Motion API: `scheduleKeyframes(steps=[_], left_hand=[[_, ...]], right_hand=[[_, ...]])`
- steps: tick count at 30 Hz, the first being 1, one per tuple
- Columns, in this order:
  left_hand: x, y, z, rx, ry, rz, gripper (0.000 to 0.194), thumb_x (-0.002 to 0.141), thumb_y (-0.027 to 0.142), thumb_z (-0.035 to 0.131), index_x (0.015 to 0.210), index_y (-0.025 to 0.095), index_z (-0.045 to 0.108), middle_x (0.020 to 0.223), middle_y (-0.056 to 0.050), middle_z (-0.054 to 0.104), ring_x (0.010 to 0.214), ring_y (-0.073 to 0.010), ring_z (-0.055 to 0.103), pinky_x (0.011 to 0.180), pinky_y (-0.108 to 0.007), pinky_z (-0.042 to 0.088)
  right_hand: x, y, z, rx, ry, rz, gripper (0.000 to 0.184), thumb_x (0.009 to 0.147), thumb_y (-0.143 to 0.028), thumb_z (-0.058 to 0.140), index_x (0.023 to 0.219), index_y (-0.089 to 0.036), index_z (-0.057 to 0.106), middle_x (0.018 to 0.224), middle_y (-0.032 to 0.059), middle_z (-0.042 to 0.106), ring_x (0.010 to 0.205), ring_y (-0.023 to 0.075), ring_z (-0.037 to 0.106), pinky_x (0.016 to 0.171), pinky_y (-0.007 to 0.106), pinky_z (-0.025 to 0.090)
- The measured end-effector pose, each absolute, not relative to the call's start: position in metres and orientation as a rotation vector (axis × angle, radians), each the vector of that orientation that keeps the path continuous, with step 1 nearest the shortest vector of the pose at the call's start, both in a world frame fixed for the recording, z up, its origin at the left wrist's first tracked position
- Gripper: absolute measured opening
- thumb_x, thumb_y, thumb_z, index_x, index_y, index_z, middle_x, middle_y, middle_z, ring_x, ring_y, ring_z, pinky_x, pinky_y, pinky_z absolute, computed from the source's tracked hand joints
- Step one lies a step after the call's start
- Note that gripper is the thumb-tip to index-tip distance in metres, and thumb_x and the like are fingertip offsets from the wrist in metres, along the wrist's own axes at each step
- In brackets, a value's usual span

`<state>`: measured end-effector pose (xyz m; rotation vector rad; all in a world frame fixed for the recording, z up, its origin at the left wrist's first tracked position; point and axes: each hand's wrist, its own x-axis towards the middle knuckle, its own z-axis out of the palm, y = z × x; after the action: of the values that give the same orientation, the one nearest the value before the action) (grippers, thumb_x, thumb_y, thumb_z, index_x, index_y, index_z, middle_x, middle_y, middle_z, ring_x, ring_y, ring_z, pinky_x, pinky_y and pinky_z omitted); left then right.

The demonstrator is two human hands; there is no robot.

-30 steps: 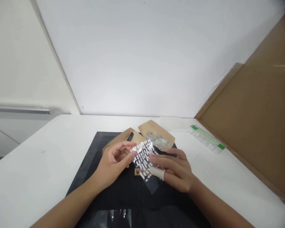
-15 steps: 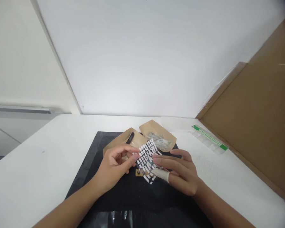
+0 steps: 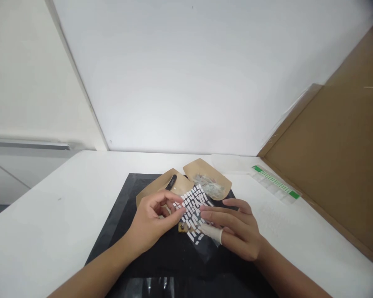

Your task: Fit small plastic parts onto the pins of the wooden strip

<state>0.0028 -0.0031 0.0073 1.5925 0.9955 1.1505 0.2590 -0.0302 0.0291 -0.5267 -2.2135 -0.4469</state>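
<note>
A clear sheet bearing rows of small white stickers (image 3: 192, 205) hangs slanted between my hands, above the black mat. My left hand (image 3: 157, 215) pinches its left edge between thumb and fingers. My right hand (image 3: 233, 227) grips the right side, with a whitish cover on one digit and its fingers partly over the stickers. Behind the sheet, partly hidden, lies a small yellowish-brown piece with dark round spots (image 3: 182, 227).
On the black mat (image 3: 121, 207) lie a kraft-paper piece (image 3: 152, 186) with a black pen-like tool (image 3: 171, 182), and a windowed kraft pouch (image 3: 195, 167). A green-topped clear packet (image 3: 276, 182) rests on the white table at right, near a standing brown cardboard panel (image 3: 335, 165).
The sticker sheet sits slightly lower, and both hands keep hold of it. The whole view has shifted a little.
</note>
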Motion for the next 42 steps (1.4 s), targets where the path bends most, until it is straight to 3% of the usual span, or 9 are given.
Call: scheduleKeyframes(steps=[6,12,17,25,31,42], left_hand=[[0.0039,-0.0036,0.0093,1.605,1.012,1.164,0.022,0.083,0.036,0.080,0.093,0.017,0.077,0.074,-0.003,0.068,0.057,-0.0101,0.055,0.051,-0.021,0.044],[0.0046,-0.0047,0.0100,1.646,1.024,1.187,0.019,0.085,0.033,0.078,0.092,0.017,0.077,0.067,0.000,0.063,0.055,-0.0090,0.051,0.049,-0.019,0.040],[0.0051,-0.0065,0.0087,1.684,0.999,1.206,0.016,0.085,0.030,0.077,0.094,0.017,0.076,0.071,-0.001,0.065,0.059,-0.0104,0.055,0.056,-0.021,0.046],[0.0061,-0.0075,0.0055,1.803,1.009,1.283,0.010,0.086,0.026,0.076,0.092,0.018,0.077,0.073,-0.001,0.067,0.059,-0.0106,0.057,0.057,-0.022,0.048],[0.0087,-0.0059,0.0102,1.877,1.009,1.343,0.006,0.086,0.021,0.074,0.091,0.019,0.077,0.074,-0.001,0.068,0.058,-0.0101,0.058,0.057,-0.022,0.049],[0.0075,-0.0075,0.0040,1.779,0.984,1.280,0.013,0.086,0.028,0.077,0.093,0.017,0.077,0.076,-0.003,0.069,0.057,-0.0097,0.057,0.055,-0.021,0.049]], right_hand=[[0.2582,-0.0320,0.0315,-0.602,-2.226,-0.316,0.035,0.102,-0.008,0.046,0.127,-0.023,0.065,0.111,-0.0008,0.082,0.101,0.0133,0.079,0.109,0.032,0.043],[0.2561,-0.0333,0.0334,-0.568,-2.213,-0.309,0.029,0.102,-0.007,0.046,0.115,-0.019,0.069,0.107,0.0001,0.083,0.103,0.0127,0.078,0.111,0.030,0.040],[0.2557,-0.0353,0.0303,-0.518,-2.191,-0.353,0.026,0.105,-0.011,0.048,0.105,-0.021,0.072,0.103,-0.0021,0.083,0.106,0.0131,0.078,0.111,0.032,0.041],[0.2571,-0.0374,0.0278,-0.572,-2.202,-0.287,0.025,0.101,-0.012,0.052,0.115,-0.020,0.071,0.105,-0.0018,0.083,0.103,0.0128,0.078,0.112,0.030,0.040],[0.2561,-0.0376,0.0277,-0.546,-2.201,-0.305,0.027,0.104,-0.012,0.048,0.113,-0.022,0.072,0.106,-0.0029,0.083,0.106,0.0118,0.077,0.111,0.031,0.040],[0.2555,-0.0385,0.0299,-0.546,-2.218,-0.233,0.021,0.104,-0.013,0.051,0.115,-0.017,0.068,0.104,-0.0002,0.083,0.106,0.0125,0.078,0.113,0.029,0.036]])
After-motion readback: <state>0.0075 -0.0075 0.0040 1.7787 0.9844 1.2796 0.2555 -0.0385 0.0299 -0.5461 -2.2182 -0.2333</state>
